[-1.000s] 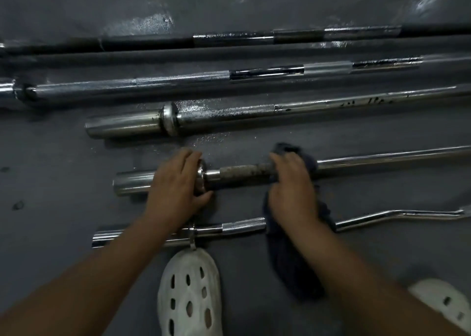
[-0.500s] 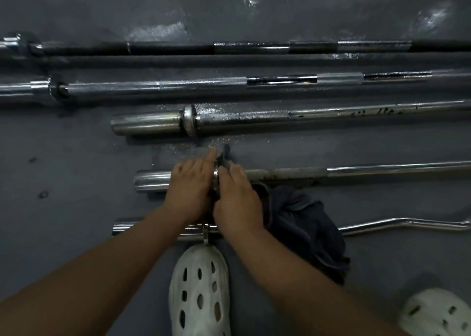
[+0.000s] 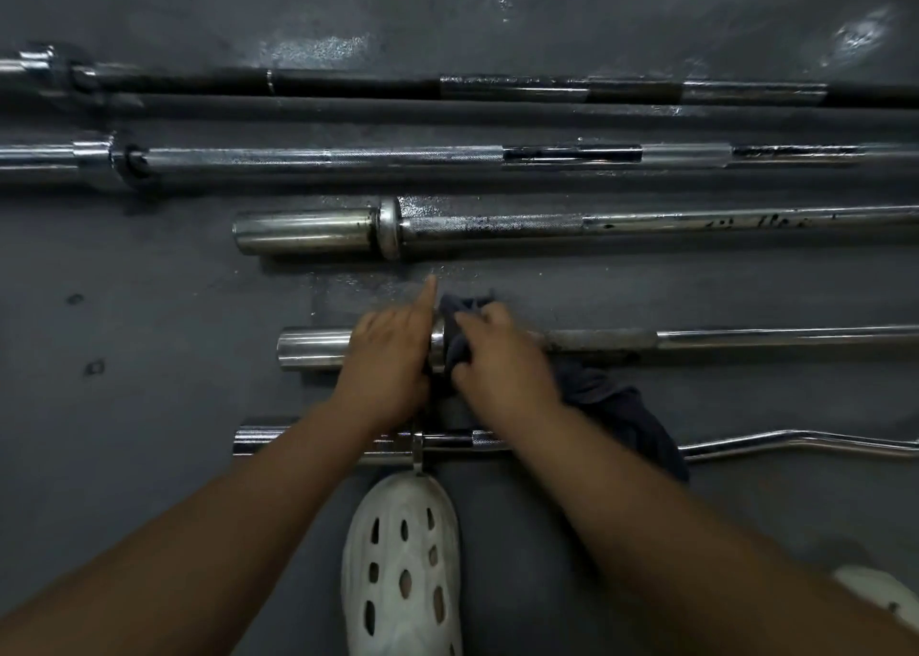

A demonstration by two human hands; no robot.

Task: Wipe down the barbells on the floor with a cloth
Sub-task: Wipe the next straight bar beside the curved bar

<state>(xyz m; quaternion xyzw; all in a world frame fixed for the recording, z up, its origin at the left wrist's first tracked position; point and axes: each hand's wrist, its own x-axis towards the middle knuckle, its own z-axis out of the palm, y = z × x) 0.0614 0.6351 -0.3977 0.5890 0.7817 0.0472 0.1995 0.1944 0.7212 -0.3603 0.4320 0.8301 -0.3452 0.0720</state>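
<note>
Barbell (image 3: 696, 339), fourth of five on the floor (image 3: 149, 307), runs 9 to 3 o'clock. Cloth (image 3: 616, 416) is bunched against its collar (image 3: 437, 344), tail trailing to 4 o'clock. Right hand (image 3: 502, 357) pinches the cloth at 3 o'clock of the collar. Left hand (image 3: 388, 357), at 9 o'clock, lies over the sleeve, index straight, other fingers bent over it. Step: scrubbing the collar. Next, probably: rub round it, then along the shaft, with the left hand bracing against roll.
</note>
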